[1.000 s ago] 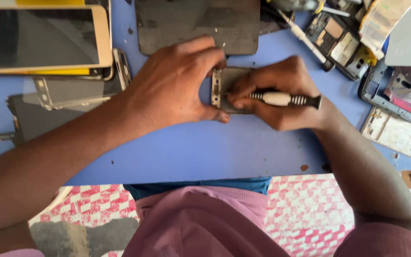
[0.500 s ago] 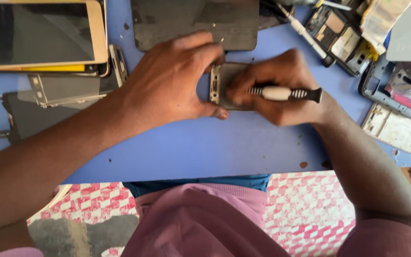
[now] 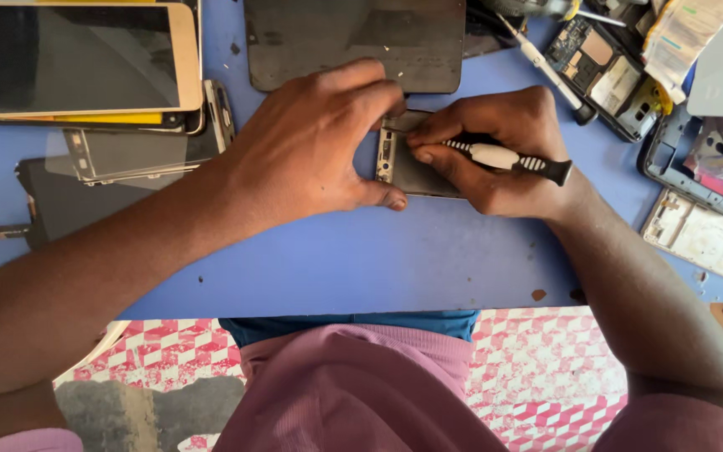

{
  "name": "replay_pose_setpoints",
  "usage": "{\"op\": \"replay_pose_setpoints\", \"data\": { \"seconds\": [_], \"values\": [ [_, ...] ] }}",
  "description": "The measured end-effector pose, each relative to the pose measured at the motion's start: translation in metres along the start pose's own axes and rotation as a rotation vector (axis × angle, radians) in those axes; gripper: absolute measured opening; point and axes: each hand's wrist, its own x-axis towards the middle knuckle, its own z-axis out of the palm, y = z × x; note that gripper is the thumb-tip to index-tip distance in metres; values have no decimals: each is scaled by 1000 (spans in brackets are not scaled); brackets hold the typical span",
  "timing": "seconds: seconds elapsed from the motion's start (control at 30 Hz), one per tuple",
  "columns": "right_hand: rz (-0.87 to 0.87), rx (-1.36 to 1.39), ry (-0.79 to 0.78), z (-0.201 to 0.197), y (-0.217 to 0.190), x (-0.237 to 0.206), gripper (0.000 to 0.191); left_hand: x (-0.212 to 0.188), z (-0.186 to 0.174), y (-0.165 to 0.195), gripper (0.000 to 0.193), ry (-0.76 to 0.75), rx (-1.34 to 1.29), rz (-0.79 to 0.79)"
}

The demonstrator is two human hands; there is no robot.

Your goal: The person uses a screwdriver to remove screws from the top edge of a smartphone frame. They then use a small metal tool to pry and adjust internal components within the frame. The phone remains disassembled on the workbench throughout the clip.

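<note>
Both hands cover most of the opened phone (image 3: 412,167) on the blue table (image 3: 361,259), hiding its far end. Left hand (image 3: 311,142) arches over it, thumb and fingers clamping its edges. Right hand (image 3: 495,146) grips a screwdriver (image 3: 508,157), tip hidden under fingertips. Beyond lies a dark panel (image 3: 353,38).

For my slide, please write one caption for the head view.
Left hand steadies an opened phone on a blue table; right hand holds a screwdriver.

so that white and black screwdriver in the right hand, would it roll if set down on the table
Probably: the screwdriver looks round and slim, and the blue table is flat and smooth. Its ribbed black grip sections likely keep it from slipping in the right hand.
</note>
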Motion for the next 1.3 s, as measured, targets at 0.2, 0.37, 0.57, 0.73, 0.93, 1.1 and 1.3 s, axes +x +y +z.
{"op": "replay_pose_setpoints", "data": {
  "seconds": [0.2,0.37,0.57,0.73,0.93,1.1,1.3],
  "values": [
    [1,-6,-20,-2,-1,3,9,0,2,-2,75,56,17,62],
    [-39,139,-134,-1,0,7,12,2,3,-3,72,3,-2,5],
    [-30,67,-100,0,3,4,6,1,5,-4,74,41,5,39],
    [25,-53,27,2,2,3,12,1,1,-2,73,30,10,24],
    [61,59,-81,-1,9,1,12,2,4,-4,75,44,13,25],
    [95,318,-55,-18,20,-7,22,-2,7,-12,75,59,-26,56],
    [92,666,8,-40,29,-13,70,0,11,-20,79,74,-9,74]
  ]
}}
